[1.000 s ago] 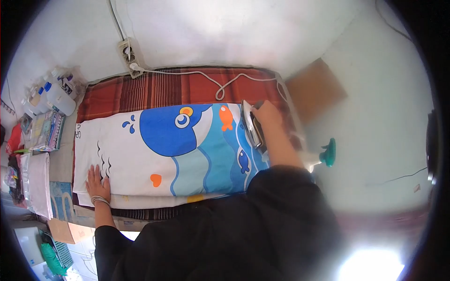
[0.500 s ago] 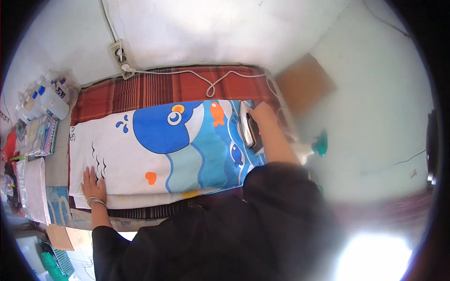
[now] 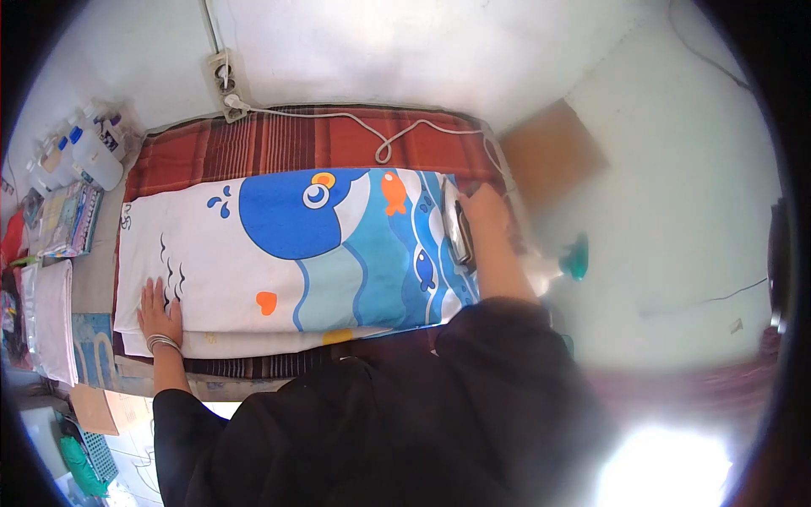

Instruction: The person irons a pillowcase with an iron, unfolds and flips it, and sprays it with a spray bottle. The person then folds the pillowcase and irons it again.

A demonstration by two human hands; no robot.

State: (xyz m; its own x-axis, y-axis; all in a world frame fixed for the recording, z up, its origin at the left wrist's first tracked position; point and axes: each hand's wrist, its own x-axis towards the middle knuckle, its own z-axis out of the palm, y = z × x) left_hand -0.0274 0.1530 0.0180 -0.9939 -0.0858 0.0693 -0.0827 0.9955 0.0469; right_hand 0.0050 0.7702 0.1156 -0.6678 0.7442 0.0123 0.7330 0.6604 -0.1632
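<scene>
A folded white and blue cloth (image 3: pixel 211 279) with a whale, fish and a heart printed on it lies on a red plaid cover (image 3: pixel 338 135). My left hand (image 3: pixel 160 314) rests flat on the cloth's lower left corner, fingers spread, bracelets at the wrist. At the cloth's right end, my right hand (image 3: pixel 484 204) is closed round the handle of an iron (image 3: pixel 457 226). The iron's sole is against the striped blue part, and my hand hides much of its handle.
White bottles (image 3: pixel 95 159) and stacked packets (image 3: pixel 68 221) stand at the left, above a folded pink cloth (image 3: pixel 56 321). A power strip (image 3: pixel 224 84) with a white cord (image 3: pixel 338 115) is at the wall. A green-topped spray bottle (image 3: pixel 574 258) stands at the right.
The camera view has shifted. My right hand and the iron have moved slightly over the right end of the cloth, while my left hand stays flat on the same corner.
</scene>
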